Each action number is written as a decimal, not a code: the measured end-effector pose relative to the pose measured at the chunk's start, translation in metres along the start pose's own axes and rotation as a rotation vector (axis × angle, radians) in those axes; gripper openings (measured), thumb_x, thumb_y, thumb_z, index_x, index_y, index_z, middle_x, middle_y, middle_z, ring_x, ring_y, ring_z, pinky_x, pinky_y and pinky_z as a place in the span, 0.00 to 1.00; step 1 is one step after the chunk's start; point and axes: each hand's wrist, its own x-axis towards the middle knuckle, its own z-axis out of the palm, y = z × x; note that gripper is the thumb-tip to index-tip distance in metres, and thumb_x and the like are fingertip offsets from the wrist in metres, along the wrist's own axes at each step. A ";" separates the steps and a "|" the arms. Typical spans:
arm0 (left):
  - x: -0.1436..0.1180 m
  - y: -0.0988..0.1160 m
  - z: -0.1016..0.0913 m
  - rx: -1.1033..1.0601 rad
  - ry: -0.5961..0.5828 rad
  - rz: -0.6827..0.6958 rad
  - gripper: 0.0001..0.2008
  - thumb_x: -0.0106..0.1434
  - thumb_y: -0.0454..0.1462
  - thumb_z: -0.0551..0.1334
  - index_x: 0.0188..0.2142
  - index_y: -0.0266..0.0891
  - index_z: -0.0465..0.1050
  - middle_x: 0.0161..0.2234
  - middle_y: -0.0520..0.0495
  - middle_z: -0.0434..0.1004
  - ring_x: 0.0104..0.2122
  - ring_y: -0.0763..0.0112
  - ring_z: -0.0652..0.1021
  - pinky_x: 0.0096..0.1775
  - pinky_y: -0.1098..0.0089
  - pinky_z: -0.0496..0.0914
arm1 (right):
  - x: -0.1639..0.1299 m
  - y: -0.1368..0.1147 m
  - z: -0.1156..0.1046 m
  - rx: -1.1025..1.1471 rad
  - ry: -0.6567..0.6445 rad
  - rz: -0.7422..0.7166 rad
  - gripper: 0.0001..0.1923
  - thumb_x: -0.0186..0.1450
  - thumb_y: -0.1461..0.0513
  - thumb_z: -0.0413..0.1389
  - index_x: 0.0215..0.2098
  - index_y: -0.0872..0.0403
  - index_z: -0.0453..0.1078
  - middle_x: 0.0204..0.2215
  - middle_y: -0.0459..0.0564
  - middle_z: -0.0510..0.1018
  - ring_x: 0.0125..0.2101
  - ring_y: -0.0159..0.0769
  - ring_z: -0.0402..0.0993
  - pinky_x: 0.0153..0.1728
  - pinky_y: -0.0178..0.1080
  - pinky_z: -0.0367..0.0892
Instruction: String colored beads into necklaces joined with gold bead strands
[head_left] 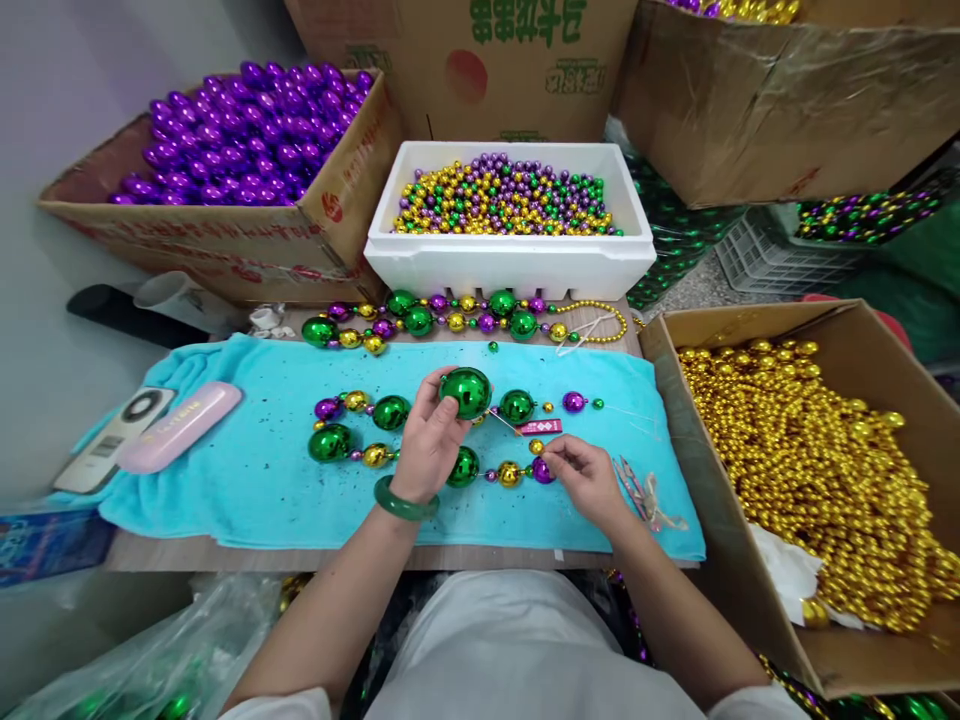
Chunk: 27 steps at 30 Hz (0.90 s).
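Observation:
My left hand (431, 435), with a green bangle on the wrist, grips a large shiny green bead (468, 391) above the blue towel. A thin needle-like stick (505, 422) slants from the bead down to the right. At the thumb and fingertips of my right hand (581, 475) is a small gold bead (535, 447), which looks pinched there. A purple bead (544, 469) lies just under those fingertips. Around my hands lies a strand of green, gold and purple beads, with a green bead (391, 412) at left and another green bead (517, 406) at right. My left hand hides part of the strand.
A finished-looking bead strand (418, 320) lies behind the blue towel (255, 450). Farther back stand a white foam box (510, 262) of small beads and a carton (225, 245) of purple beads. At right is a carton (720, 530) of gold beads; a pink case (180, 428) lies left.

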 end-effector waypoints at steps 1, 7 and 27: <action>0.000 0.001 0.000 0.006 -0.013 -0.007 0.21 0.55 0.45 0.67 0.47 0.44 0.67 0.46 0.46 0.73 0.48 0.60 0.76 0.47 0.61 0.70 | 0.000 -0.001 -0.002 0.015 -0.006 0.007 0.11 0.59 0.56 0.56 0.26 0.56 0.70 0.18 0.45 0.69 0.20 0.29 0.62 0.23 0.33 0.58; 0.000 0.003 0.003 -0.021 -0.101 -0.092 0.20 0.57 0.46 0.65 0.47 0.43 0.68 0.45 0.45 0.74 0.49 0.58 0.75 0.51 0.56 0.69 | 0.004 0.002 -0.010 0.104 -0.050 0.051 0.12 0.57 0.54 0.58 0.26 0.55 0.70 0.18 0.45 0.70 0.20 0.29 0.62 0.23 0.33 0.57; -0.004 -0.005 0.009 -0.084 -0.138 -0.073 0.24 0.55 0.44 0.67 0.50 0.42 0.68 0.50 0.42 0.72 0.52 0.53 0.73 0.56 0.52 0.63 | 0.008 0.012 -0.024 0.142 -0.105 0.137 0.13 0.57 0.53 0.60 0.26 0.56 0.70 0.18 0.44 0.68 0.20 0.28 0.60 0.23 0.33 0.56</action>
